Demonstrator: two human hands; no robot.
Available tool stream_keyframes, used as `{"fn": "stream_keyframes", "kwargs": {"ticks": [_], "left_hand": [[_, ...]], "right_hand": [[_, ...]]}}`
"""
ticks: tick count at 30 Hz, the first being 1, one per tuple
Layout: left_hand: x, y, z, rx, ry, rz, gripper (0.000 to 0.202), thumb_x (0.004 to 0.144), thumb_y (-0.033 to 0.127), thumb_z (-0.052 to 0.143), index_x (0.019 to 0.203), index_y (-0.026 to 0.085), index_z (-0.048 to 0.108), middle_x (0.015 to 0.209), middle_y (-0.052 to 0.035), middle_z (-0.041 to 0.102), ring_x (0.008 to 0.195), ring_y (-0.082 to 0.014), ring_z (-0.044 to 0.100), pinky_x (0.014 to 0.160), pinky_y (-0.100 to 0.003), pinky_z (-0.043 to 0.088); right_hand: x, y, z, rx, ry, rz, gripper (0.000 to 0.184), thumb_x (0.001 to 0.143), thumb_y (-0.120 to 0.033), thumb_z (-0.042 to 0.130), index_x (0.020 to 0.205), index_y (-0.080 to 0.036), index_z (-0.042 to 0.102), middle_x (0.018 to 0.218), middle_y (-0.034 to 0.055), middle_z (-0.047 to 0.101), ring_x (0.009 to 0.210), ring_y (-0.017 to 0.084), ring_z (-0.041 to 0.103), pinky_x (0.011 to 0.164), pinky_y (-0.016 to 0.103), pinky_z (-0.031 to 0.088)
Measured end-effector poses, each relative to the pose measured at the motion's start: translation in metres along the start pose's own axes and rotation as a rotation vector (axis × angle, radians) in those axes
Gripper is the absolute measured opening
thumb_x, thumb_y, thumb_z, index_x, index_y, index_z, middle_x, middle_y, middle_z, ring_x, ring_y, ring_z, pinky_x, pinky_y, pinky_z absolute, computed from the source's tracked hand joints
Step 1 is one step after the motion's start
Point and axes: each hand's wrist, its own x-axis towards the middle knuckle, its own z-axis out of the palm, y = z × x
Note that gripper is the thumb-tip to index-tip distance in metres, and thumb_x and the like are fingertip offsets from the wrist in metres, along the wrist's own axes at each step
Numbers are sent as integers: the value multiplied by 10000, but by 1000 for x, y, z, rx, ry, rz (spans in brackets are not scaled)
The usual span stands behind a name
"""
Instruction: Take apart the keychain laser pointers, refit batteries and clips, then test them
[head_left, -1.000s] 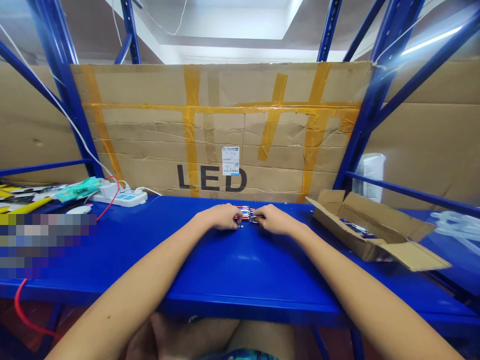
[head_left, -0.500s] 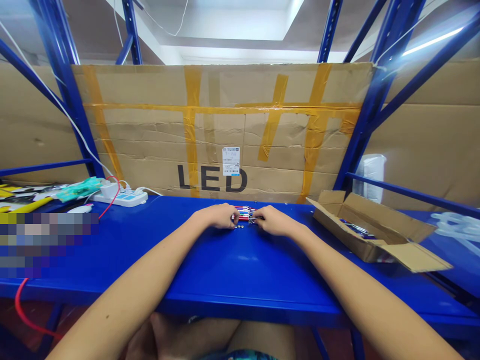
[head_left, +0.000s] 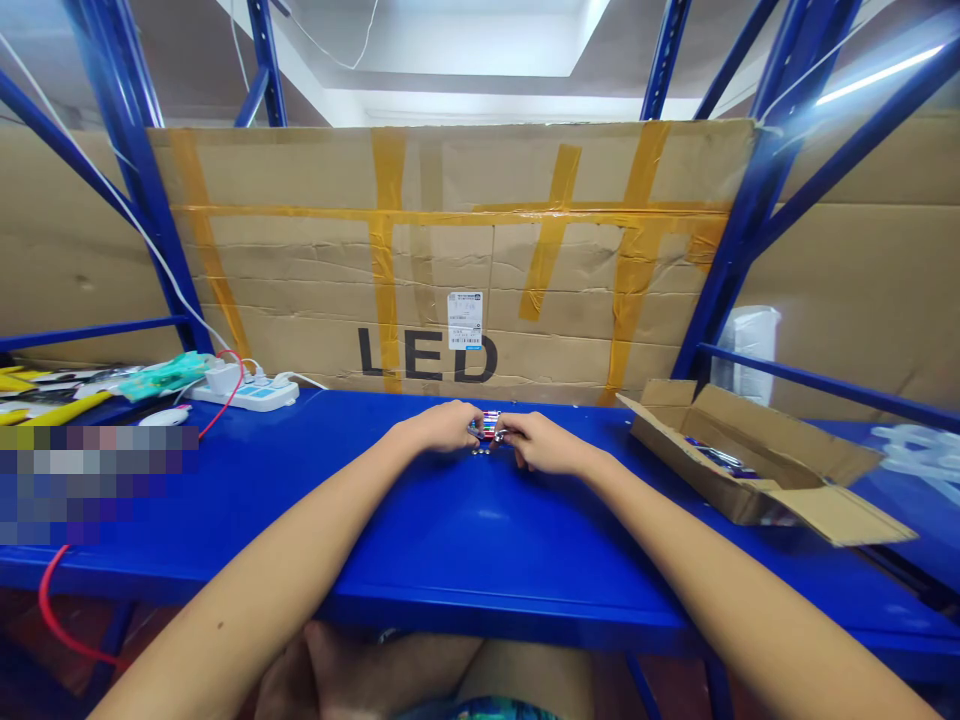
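Observation:
Several slim red, blue and silver rods (head_left: 490, 421) lie side by side on the blue table (head_left: 480, 560), partly hidden between my hands. My left hand (head_left: 454, 428) is closed at their left side, with a small shiny piece at its fingertips that is too small to name. From the right, my right hand (head_left: 528, 440) pinches a small silvery metal piece (head_left: 502, 435) beside the rods' right ends. A few tiny round silver pieces (head_left: 480, 452) lie in a row on the table just in front of the rods, near both hands' fingertips.
An opened cardboard box (head_left: 739, 490) holding shiny blue and silver items stands at the right. A white power strip (head_left: 259, 393) and a red cable (head_left: 225, 405) lie at the left, beside a teal plastic bundle (head_left: 166, 375). A tall cardboard panel (head_left: 315, 270) closes off the back.
My right hand has shifted slightly toward the rods, its fingers now covering their right ends. The left hand's fingertips have turned a little inward. The view has moved slightly.

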Motion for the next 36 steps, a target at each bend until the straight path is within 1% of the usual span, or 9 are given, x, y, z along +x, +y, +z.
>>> {"fn": "stream_keyframes", "kwargs": {"ticks": [3, 5, 10, 15, 18, 22, 26, 30, 36], "left_hand": [[1, -2, 2, -37, -28, -14, 117, 745, 271, 608, 780, 167, 650, 698, -26, 626, 614, -140, 511, 561, -249, 314], [2, -3, 3, -80, -50, -17, 106, 719, 256, 611, 753, 164, 650, 652, -4, 592, 583, -126, 477, 547, -247, 298], [3, -3, 7, -124, -56, 16, 134, 708, 238, 578, 769, 162, 669, 642, 7, 575, 574, -116, 447, 533, -244, 280], [4, -3, 9, -165, -66, 10, 170, 704, 228, 565, 803, 167, 689, 631, 18, 562, 568, -110, 425, 534, -241, 282], [6, -6, 10, -187, -89, 0, 181, 700, 242, 581, 817, 163, 694, 645, 20, 569, 585, -113, 436, 547, -238, 295], [10, -13, 13, -207, -106, 2, 243, 711, 280, 616, 909, 175, 710, 744, 7, 633, 671, -135, 507, 595, -229, 335], [12, -17, 16, -244, -119, 30, 286, 721, 274, 624, 978, 190, 716, 827, 2, 665, 746, -147, 542, 638, -223, 355], [12, -16, 16, -271, -132, 32, 284, 722, 270, 627, 977, 185, 720, 815, 6, 669, 728, -142, 534, 638, -218, 354], [11, -9, 15, -249, -139, 23, 275, 723, 269, 640, 971, 185, 725, 810, 8, 681, 732, -147, 545, 634, -219, 357]], "right_hand": [[0, -1, 0, -51, -3, -22, 316, 896, -106, 400, 1126, -168, 607, 627, -9, 599, 581, 131, 536, 647, 246, 392], [-1, -2, 0, -73, -11, -28, 326, 892, -101, 399, 1126, -169, 616, 645, -1, 612, 599, 134, 534, 665, 253, 390], [0, -2, 0, -90, -18, -39, 309, 887, -101, 393, 1069, -176, 631, 659, 2, 613, 629, 136, 532, 677, 255, 388], [0, 0, 0, -81, -20, -58, 312, 884, -104, 399, 1080, -173, 632, 652, -5, 600, 606, 125, 519, 652, 252, 376], [-1, 0, 0, -64, -33, -31, 321, 878, -101, 412, 1107, -173, 625, 613, -19, 579, 574, 118, 509, 613, 244, 363], [-1, 0, -1, -41, -48, -7, 325, 886, -111, 408, 1132, -174, 612, 593, -26, 571, 554, 120, 518, 586, 242, 358], [-2, 0, -3, -39, -56, -33, 257, 886, -116, 409, 1025, -166, 620, 594, -25, 571, 555, 118, 530, 578, 236, 362], [-2, 0, -4, -27, -72, -50, 203, 892, -133, 404, 924, -171, 601, 576, -28, 560, 536, 119, 542, 560, 230, 374], [-2, 0, -5, -43, -75, -74, 184, 883, -130, 413, 887, -176, 592, 575, -22, 570, 530, 119, 553, 544, 226, 377]]}}
